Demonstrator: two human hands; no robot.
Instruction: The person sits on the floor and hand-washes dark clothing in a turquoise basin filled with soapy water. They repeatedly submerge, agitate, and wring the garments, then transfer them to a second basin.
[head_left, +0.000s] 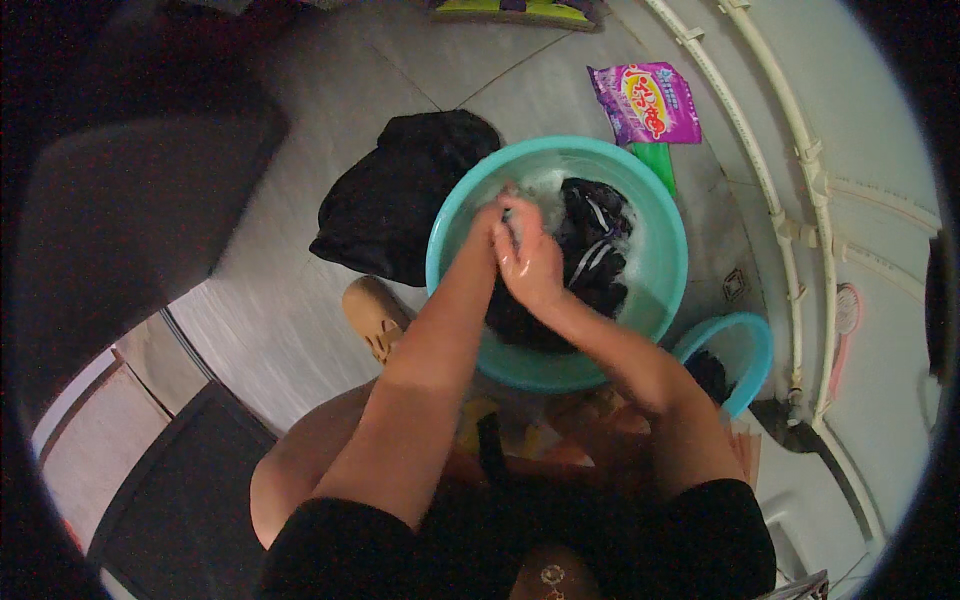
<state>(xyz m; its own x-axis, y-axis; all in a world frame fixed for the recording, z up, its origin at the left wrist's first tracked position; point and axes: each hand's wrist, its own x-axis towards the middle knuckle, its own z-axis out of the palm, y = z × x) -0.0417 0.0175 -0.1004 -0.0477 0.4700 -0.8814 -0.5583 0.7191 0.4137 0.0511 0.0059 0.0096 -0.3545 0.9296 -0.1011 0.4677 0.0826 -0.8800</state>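
Note:
My left hand (497, 208) and my right hand (532, 262) are pressed together over the left side of a round turquoise basin (657, 318). The right one looks wet, its fingers curled against the left. A small dark patch shows between them, too small and blurred to name; the left fingers are mostly covered. Beside and below the hands, soaked black clothing (597, 245) with white stripes lies in sudsy water. Foam floats around it along the basin's inside wall.
Black cloth (400, 195) lies on the grey tiled floor left of the basin. A purple packet (650, 103) lies beyond it, over a green item (655, 165). A smaller blue tub (762, 350) holds dark cloth. White pipes (785, 215) and a pink-handled brush (846, 320) line the right wall.

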